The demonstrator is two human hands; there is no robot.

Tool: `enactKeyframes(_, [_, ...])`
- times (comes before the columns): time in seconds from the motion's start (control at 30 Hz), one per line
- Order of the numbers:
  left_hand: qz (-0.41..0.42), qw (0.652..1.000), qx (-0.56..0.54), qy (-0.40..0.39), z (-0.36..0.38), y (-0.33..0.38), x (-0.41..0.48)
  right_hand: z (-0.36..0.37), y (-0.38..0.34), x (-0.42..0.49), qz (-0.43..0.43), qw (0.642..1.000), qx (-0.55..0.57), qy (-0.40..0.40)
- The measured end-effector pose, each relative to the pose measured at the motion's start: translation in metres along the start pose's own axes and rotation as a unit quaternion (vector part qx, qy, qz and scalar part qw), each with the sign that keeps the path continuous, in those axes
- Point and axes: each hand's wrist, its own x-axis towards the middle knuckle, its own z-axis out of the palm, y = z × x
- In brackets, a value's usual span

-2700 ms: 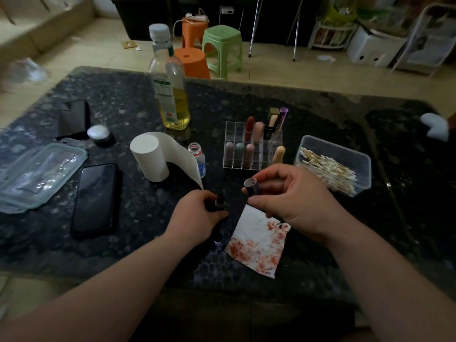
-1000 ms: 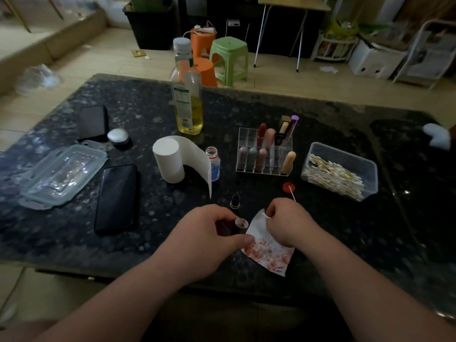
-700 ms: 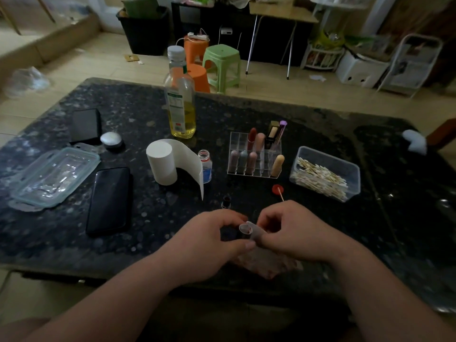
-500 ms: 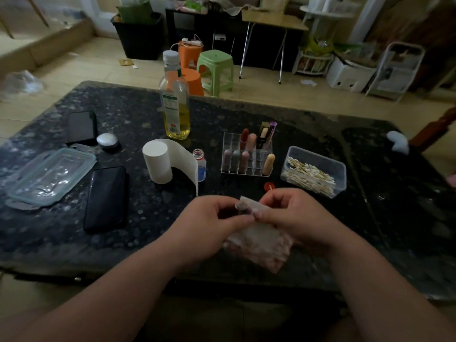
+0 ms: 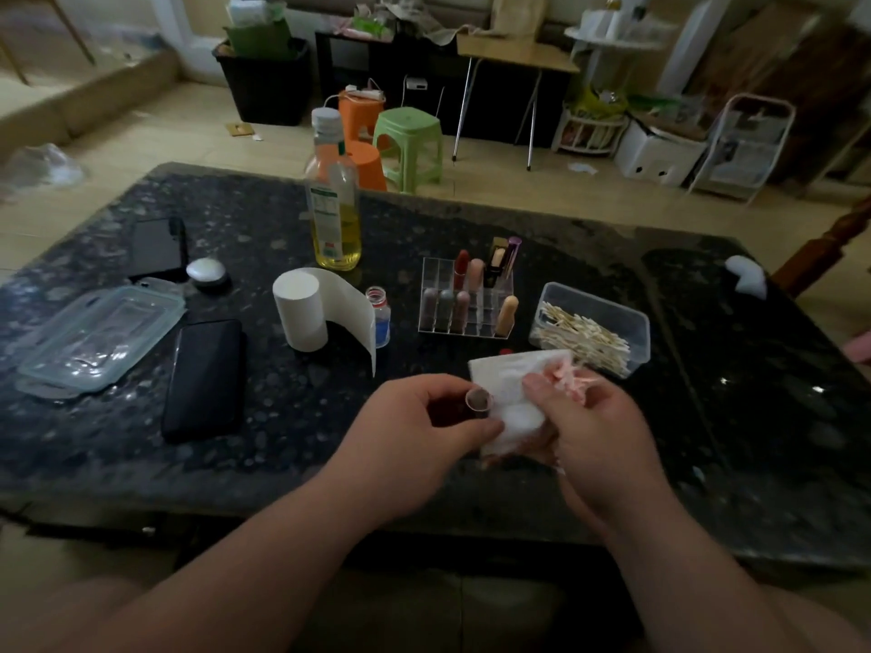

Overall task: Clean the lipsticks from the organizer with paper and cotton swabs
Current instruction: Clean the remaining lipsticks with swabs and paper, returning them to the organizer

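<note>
Lipstick cap (image 5: 479, 399): gripped in the curled fingers of the left hand (image 5: 414, 431), mouth upward, near the table (image 5: 283, 417) front edge.
Stained paper (image 5: 511, 402): pinched by the right hand (image 5: 598, 431) and pressed against the cap.
Organizer (image 5: 464, 299): stood beyond the hands, other lipsticks (image 5: 462, 268) slotted inside.
Risk: red could be smeared back onto the cap if a used patch is rubbed in.

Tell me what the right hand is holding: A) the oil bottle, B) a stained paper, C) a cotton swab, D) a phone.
B: the right hand grips the pink-stained paper, pressed beside the cap that the left hand pinches.
</note>
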Motion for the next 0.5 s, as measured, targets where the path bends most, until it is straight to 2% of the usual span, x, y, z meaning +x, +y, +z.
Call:
enactKeyframes(0.03, [0.013,0.999,0.046,0.011,-0.002,-0.003,0.000,-0.005,0.001,0.003,-0.050,0.997,-0.053,0.034])
enactKeyframes(0.07, [0.020,0.997,0.075,0.016,-0.003,-0.005,0.000,-0.010,0.000,0.006,-0.135,0.980,-0.135,0.064])
enactKeyframes(0.13, [0.020,0.995,0.097,0.015,-0.006,-0.008,0.003,-0.019,-0.001,0.014,-0.331,0.898,-0.279,0.079])
enactKeyframes(0.2, [0.016,0.994,0.103,0.012,-0.007,-0.009,0.008,-0.023,-0.002,0.020,-0.447,0.834,-0.319,0.059])
enactKeyframes(0.3, [-0.002,0.995,0.096,-0.006,-0.009,-0.011,0.016,-0.018,-0.004,0.024,-0.502,0.797,-0.334,-0.023])
enactKeyframes(0.4, [0.018,0.998,0.052,-0.044,-0.011,-0.011,0.023,-0.015,0.002,0.026,-0.526,0.758,-0.364,-0.124])
enactKeyframes(0.5, [0.019,0.994,0.004,-0.108,-0.018,-0.009,0.028,-0.019,0.006,0.029,-0.514,0.766,-0.342,-0.181])
